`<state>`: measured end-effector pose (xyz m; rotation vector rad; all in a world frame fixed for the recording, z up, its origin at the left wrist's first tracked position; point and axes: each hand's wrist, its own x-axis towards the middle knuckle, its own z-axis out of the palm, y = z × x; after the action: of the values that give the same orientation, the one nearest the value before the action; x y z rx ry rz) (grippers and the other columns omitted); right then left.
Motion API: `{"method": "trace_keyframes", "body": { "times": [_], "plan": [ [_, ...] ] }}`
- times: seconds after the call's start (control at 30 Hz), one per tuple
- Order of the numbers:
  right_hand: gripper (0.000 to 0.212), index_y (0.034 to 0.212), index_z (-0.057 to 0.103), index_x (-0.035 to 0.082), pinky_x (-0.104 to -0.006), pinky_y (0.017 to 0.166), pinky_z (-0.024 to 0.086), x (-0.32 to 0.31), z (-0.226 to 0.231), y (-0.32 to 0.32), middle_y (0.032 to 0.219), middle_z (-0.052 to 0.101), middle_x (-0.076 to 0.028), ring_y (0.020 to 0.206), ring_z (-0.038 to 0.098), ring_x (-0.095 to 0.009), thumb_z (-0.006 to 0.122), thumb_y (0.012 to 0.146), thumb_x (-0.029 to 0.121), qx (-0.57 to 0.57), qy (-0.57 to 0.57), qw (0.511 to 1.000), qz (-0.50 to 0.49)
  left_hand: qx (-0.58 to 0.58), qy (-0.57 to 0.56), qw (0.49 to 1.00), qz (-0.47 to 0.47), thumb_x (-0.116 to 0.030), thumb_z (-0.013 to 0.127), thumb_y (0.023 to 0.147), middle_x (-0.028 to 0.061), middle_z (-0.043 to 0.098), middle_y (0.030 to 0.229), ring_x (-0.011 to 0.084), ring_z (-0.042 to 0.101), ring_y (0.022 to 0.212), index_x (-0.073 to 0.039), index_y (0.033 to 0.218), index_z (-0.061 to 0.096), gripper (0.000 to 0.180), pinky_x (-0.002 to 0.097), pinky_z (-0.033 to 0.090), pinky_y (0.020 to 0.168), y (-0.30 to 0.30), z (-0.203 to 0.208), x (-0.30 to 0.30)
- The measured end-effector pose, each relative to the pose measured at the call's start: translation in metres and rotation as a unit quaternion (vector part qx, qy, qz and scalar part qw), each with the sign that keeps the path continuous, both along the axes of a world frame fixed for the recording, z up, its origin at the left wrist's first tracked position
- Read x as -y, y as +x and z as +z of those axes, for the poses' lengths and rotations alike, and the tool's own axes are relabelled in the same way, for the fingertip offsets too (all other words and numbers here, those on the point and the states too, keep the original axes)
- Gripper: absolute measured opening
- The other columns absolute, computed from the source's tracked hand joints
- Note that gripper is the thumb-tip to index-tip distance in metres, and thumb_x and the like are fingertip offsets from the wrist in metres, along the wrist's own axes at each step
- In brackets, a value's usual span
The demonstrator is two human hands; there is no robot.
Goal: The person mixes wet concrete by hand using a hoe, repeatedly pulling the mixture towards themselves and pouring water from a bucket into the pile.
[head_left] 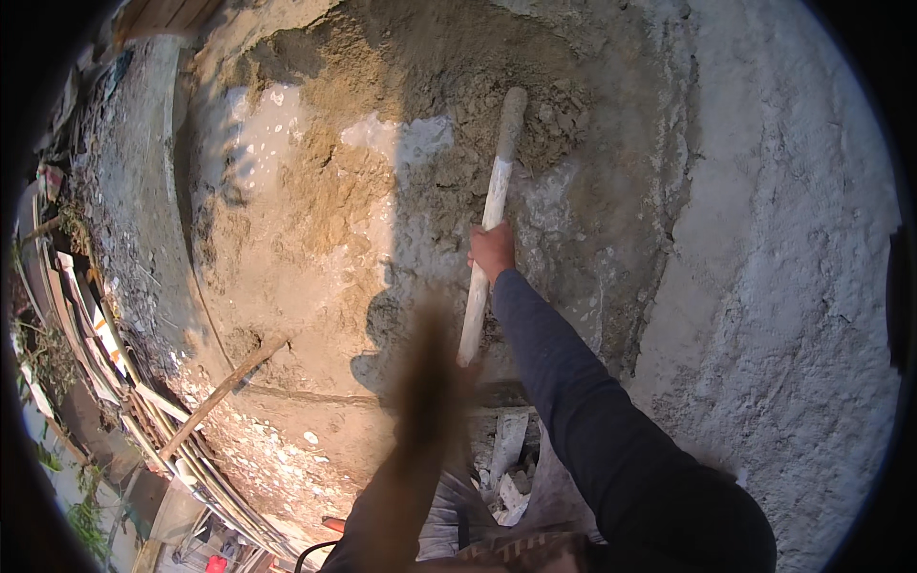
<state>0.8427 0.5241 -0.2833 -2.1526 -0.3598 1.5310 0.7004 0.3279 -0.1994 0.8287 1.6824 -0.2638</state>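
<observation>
Head view: right arm (578, 358) outstretched, right hand (493, 250) grips pole (496, 196); left hand (469, 371) obscured, hold unclear.

A rough, pale-grey plaster-like surface (783, 286) spreads right of the right hand's fingers (475, 245). Well to their left, a slender brown wooden pole (224, 393) slants toward long, weathered brown-and-white boards (84, 315).
</observation>
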Motion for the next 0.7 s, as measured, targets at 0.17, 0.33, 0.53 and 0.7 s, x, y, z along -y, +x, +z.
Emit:
{"method": "trace_keyframes", "body": {
  "times": [0.17,0.33,0.53,0.7],
  "plan": [
    [0.032,0.111,0.041,0.003,-0.0351,0.039,0.048,0.157,0.074,-0.056,0.067,0.055,-0.010,0.046,0.057,-0.020,0.061,0.088,0.013,-0.125,-0.071,0.984,-0.103,-0.063,-0.060,0.995,-0.056,-0.038,0.073,0.076,0.0251,0.069,0.100,0.0386,0.068,0.096,-0.003,0.113,0.067,0.051,0.0464,0.053,0.083,-0.053,0.111,0.133],
    [0.028,0.108,0.041,0.004,-0.0337,0.039,0.045,0.170,0.132,0.001,0.065,0.050,-0.006,0.043,0.051,-0.015,0.060,0.087,0.010,-0.129,-0.013,0.976,-0.174,-0.020,-0.024,0.999,-0.018,-0.037,0.074,0.076,0.0243,0.070,0.098,0.0382,0.068,0.097,-0.005,0.115,0.067,0.050,0.0461,0.053,0.082,-0.016,0.133,0.161],
    [0.018,0.097,0.048,0.002,-0.0328,0.046,0.047,-0.059,0.087,0.179,0.071,0.050,-0.004,0.054,0.052,-0.014,0.059,0.090,0.015,-0.009,0.152,0.973,-0.173,0.048,0.140,0.984,-0.099,-0.036,0.074,0.077,0.0247,0.069,0.091,0.0401,0.067,0.089,-0.005,0.111,0.066,0.046,0.0470,0.053,0.080,0.139,0.031,-0.090],
    [0.019,0.093,0.050,-0.005,-0.0357,0.050,0.050,-0.100,0.028,0.196,0.076,0.053,-0.008,0.054,0.054,-0.017,0.058,0.090,0.011,-0.005,0.079,0.980,-0.183,0.095,0.065,0.984,-0.132,-0.036,0.073,0.077,0.0238,0.070,0.093,0.0372,0.069,0.089,0.001,0.115,0.064,0.054,0.0429,0.054,0.081,0.129,0.020,-0.169]
  ]
}}
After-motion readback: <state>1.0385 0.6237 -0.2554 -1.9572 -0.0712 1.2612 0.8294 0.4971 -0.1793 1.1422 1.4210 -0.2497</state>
